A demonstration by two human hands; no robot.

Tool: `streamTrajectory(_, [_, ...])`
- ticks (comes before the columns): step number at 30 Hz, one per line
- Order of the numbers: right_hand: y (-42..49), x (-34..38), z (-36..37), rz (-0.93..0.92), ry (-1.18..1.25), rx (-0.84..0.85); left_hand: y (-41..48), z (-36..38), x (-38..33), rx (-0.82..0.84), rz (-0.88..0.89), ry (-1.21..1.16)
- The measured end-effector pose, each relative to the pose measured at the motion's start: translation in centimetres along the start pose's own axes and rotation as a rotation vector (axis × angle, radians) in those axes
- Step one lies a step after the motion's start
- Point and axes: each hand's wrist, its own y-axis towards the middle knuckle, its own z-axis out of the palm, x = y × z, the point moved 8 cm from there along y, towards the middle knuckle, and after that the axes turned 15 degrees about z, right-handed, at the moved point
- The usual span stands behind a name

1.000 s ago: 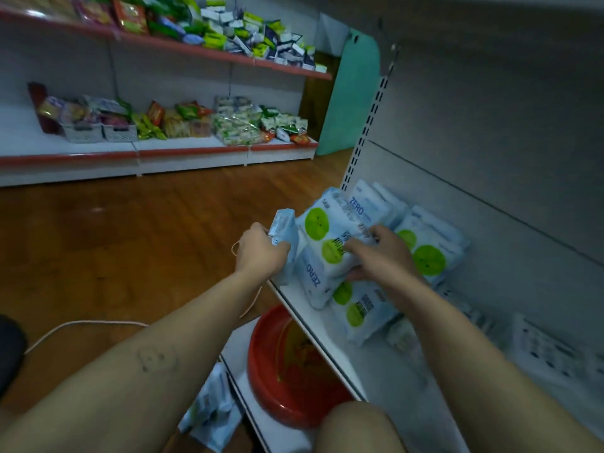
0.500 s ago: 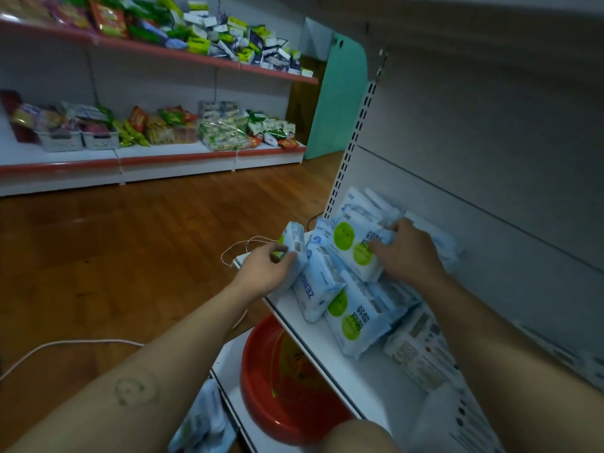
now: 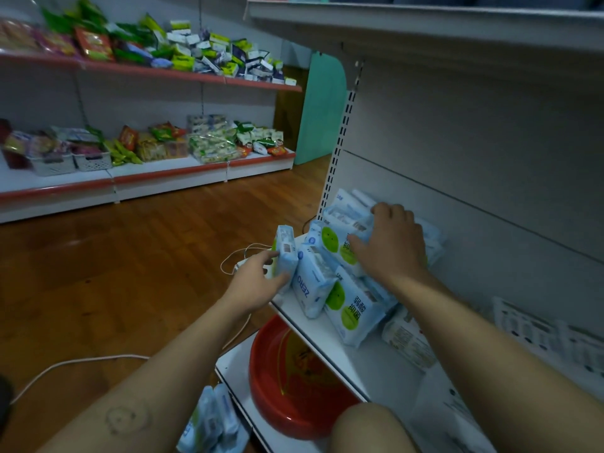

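Wipe pack (image 3: 286,253), pale blue soft plastic, standing on its narrow edge at the front corner of the shelf (image 3: 327,341). Pinched in the left hand (image 3: 253,282), thumb on the near side, fingers round the far side. Barcode label on its back, print too small to read.

Just beside it, the right hand (image 3: 389,246), spread over the top pack (image 3: 336,243) of the heap, fingers curled over the far edge, thumb on the face, gripping it. Same pale blue there, green circles on the front, Chinese characters partly under the thumb.

Below that, a side-on pack (image 3: 310,286) with "ZERO" in blue capitals. Next to it a front pack (image 3: 351,308) leaning out: two green circles, blue Chinese characters.

At least five packs countable in the heap, the rest hidden under the hand and wrist.

Further out: one red basin (image 3: 287,387) on the lower board beneath the shelf edge, a few more blue packs (image 3: 212,420) down low near the knee, one white cable (image 3: 78,361) across the wooden floor (image 3: 130,256), two white baskets (image 3: 52,163) among snack bags on the far shelves (image 3: 163,174).
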Motion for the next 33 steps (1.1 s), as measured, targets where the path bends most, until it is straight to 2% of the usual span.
streamTrajectory(3, [-1.0, 1.4, 0.5, -0.025, -0.095, 0.023, -0.6, -0.6, -0.2, 0.01, 0.009, 0.029])
streamTrajectory(6, [-1.6, 1.1, 2.0, -0.011, -0.159, 0.127, -1.1, -0.9, -0.4, 0.02, -0.004, 0.037])
streamTrajectory(10, [-1.3, -0.5, 2.2, 0.056, 0.125, 0.138, -1.6, -0.9, -1.0, 0.016, 0.002, 0.02])
streamTrajectory(14, [-0.5, -2.5, 1.8, 0.216, 0.519, 0.164, -1.6, -0.4, -1.1, 0.012, -0.001, 0.003])
streamTrajectory(19, [0.3, -3.4, 4.2, 0.431, 0.771, 0.283, -1.0, 0.3, -1.1, 0.029, 0.019, 0.028])
streamTrajectory(22, [0.6, -2.3, 5.1, 0.367, 0.62, 0.287, -0.6, 0.4, -0.6, 0.037, 0.025, 0.04])
streamTrajectory(29, [-0.1, -2.6, 3.9, 0.253, 0.241, 0.08, -0.5, 0.4, -0.4, 0.051, 0.049, 0.037])
streamTrajectory(33, [-1.5, -0.6, 1.4, 0.107, 0.175, -0.027, -1.1, 0.1, -0.8, 0.068, 0.062, 0.075])
